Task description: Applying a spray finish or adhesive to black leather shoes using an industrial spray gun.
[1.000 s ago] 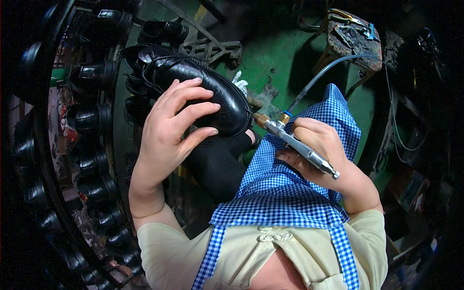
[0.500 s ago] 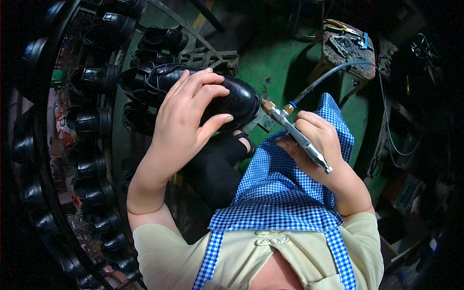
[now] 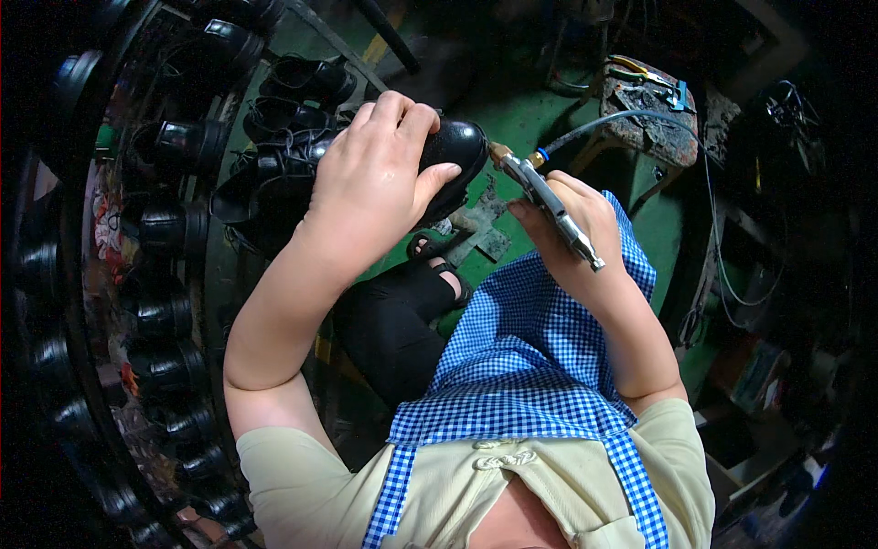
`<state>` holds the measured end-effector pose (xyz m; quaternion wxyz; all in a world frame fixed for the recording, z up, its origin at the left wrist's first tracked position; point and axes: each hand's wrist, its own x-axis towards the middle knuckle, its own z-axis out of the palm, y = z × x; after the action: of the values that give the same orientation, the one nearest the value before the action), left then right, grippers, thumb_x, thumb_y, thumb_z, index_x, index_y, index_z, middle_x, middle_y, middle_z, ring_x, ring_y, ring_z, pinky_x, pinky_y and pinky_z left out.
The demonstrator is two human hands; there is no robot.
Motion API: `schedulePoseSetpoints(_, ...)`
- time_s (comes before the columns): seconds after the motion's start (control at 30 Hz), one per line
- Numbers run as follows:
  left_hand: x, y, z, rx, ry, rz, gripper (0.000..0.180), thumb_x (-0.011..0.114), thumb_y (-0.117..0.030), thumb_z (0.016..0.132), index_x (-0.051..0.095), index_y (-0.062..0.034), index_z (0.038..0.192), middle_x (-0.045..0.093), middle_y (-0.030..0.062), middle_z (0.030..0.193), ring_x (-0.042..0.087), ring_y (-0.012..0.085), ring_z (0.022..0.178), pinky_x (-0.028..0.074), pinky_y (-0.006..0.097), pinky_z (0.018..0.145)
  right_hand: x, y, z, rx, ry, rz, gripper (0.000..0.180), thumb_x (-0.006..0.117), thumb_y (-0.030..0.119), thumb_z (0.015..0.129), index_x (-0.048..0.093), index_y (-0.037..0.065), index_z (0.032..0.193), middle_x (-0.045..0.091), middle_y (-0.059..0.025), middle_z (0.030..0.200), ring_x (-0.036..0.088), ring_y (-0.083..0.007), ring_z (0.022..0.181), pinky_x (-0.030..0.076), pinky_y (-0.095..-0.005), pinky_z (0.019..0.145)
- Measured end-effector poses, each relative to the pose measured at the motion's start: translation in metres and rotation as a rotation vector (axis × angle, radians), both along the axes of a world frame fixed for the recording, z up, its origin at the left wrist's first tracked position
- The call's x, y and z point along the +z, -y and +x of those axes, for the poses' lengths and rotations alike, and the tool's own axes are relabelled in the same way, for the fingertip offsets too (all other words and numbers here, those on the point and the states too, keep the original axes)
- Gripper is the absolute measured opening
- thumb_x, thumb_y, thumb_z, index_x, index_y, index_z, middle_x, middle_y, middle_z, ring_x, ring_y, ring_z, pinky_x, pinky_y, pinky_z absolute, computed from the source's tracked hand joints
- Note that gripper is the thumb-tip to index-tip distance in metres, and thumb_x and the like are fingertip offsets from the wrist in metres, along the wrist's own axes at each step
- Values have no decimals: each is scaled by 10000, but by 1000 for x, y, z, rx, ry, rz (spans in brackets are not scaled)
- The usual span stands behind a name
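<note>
A glossy black lace-up shoe [image 3: 463,146] is under my left hand [image 3: 373,174], its toe pointing right. The fingers curl over its top and the thumb lies along the near side; my palm hides its middle. My right hand [image 3: 585,233] is closed around a silver spray gun [image 3: 554,203]. The gun's brass nozzle sits close to the shoe's toe, with a small gap or light contact that I cannot tell apart. From the blue-ringed fitting near its front runs a grey air hose [image 3: 631,115].
Racks of black shoes [image 3: 174,227] curve along my left. Ahead right stands a worn stool [image 3: 649,128] with pliers [image 3: 631,66] and a blue tool [image 3: 679,95] on it. Behind it the hose hangs down. A blue checked apron [image 3: 521,366] covers my lap above the green floor [image 3: 535,123].
My left hand has moved up and right over the shoe, its fingers now curled further round it. The gun has shifted up and slightly left, staying by the toe.
</note>
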<state>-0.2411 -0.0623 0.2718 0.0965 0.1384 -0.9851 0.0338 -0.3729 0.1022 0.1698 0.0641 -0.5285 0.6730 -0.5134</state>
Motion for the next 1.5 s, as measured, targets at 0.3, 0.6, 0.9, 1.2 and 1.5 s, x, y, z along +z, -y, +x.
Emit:
schedulePoseSetpoints(0.3, -6, 16, -22, 122, 139, -219, 419, 690, -369, 882, 558, -45, 1114, 607, 126, 1035, 628, 305, 980, 559, 420, 786, -8, 32, -2, -60, 30, -23, 310, 707, 261, 882, 602, 6, 740, 579, -154, 701, 601, -342, 644, 468, -431, 565)
schedulePoseSetpoints(0.6, 3, 49, -44, 294, 353, -177, 503, 629, -451, 917, 537, -14, 1149, 641, 197, 1109, 648, 364, 1054, 546, 466, 862, -13, 65, 7, -73, 78, -24, 342, 680, 278, 907, 604, -2, 726, 602, -180, 725, 613, -366, 659, 475, -438, 577)
schedulePoseSetpoints(0.9, 8, 97, -52, 384, 439, -12, 655, 677, -549, 861, 588, 45, 1122, 682, 257, 1052, 668, 393, 1005, 527, 431, 859, -12, 80, 24, -22, 120, -43, 334, 661, 281, 921, 608, 4, 741, 600, -177, 718, 611, -377, 663, 480, -452, 595)
schedulePoseSetpoints(1.2, 11, 109, -51, 515, 470, 171, 699, 673, -577, 854, 577, 74, 1088, 688, 252, 986, 697, 326, 795, 563, 397, 672, -14, 78, 34, 31, 104, 28, 305, 656, 288, 920, 627, 22, 772, 613, -167, 730, 626, -365, 697, 496, -454, 618)
schedulePoseSetpoints(1.5, 7, 125, -46, 555, 479, 250, 744, 682, -613, 835, 536, 60, 1116, 624, 162, 820, 654, 250, 699, 579, 432, 581, -18, 70, 42, 81, 163, 57, 251, 668, 265, 903, 639, 42, 792, 602, -158, 748, 622, -363, 709, 500, -457, 642)
